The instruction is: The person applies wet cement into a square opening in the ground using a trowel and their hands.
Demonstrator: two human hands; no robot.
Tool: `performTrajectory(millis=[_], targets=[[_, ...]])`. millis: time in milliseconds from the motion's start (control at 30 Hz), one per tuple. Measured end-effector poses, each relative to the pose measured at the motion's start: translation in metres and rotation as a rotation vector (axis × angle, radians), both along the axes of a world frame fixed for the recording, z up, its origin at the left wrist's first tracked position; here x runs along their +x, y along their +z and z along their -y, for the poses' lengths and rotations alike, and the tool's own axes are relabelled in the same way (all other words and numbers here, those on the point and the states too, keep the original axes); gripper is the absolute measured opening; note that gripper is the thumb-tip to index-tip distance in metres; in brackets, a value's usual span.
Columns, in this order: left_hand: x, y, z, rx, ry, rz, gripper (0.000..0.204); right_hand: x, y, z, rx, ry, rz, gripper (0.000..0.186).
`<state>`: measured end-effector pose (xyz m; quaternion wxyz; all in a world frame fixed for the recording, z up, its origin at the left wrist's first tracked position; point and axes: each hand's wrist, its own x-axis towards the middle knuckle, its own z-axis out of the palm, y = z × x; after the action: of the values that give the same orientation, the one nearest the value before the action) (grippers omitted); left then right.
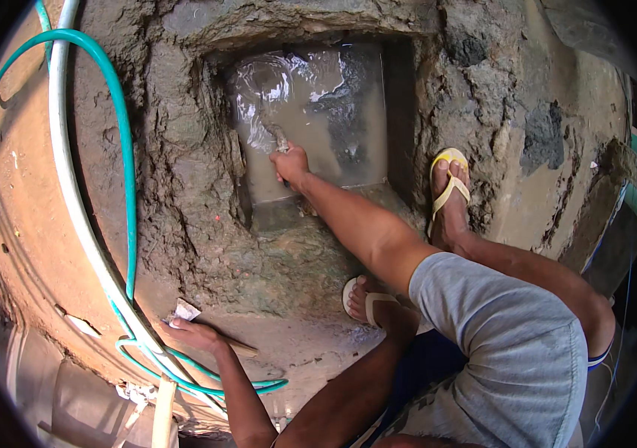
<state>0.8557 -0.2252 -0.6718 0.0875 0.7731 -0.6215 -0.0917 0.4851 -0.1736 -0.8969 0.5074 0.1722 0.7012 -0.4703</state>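
My right hand [290, 164] was closed around the near end of a short, muddy stub [280, 139], which reached away from me over the cloudy water [326, 153] in the square pit [401, 112]. I could not tell whether its far end dipped under or how long it really was. It looked stiff and, I judged, fairly light, since one hand bore it; the wet mud on it would have made it slippery, so the best hold was right at the near end, with the fingers wrapped fully round.

My left hand [197, 337] was well apart from the right one, low over the ground beside the white pipe [70, 172] and the green hose [126, 164]. Its fingers were at a pale scrap [186, 309], but I could not tell whether they gripped it. A thin wooden stick [244, 347] showed just beside that wrist. The scrap looked light and easily bent, best pinched by an edge.
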Motion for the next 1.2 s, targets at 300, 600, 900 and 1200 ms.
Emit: performTrajectory(millis=[300,600,900,1200], targets=[[-0.002,0.002,0.002,0.01,0.047,-0.054,0.067,-0.023,0.001,-0.022,0.031,-0.123,-0.087,0.041],[0.004,0.003,0.001,-0.024,0.011,0.001,0.067,-0.04,-0.003,-0.035,0.11,-0.18,-0.151,0.026],[0.012,-0.006,0.002,-0.024,-0.01,-0.003,0.064,-0.067,0.019,-0.075,0.431,0.185,-0.584,0.033],[0.008,0.004,-0.001,0.018,0.014,-0.016,0.068,-0.135,0.183,-0.127,-0.09,-0.397,-0.429,0.021]])
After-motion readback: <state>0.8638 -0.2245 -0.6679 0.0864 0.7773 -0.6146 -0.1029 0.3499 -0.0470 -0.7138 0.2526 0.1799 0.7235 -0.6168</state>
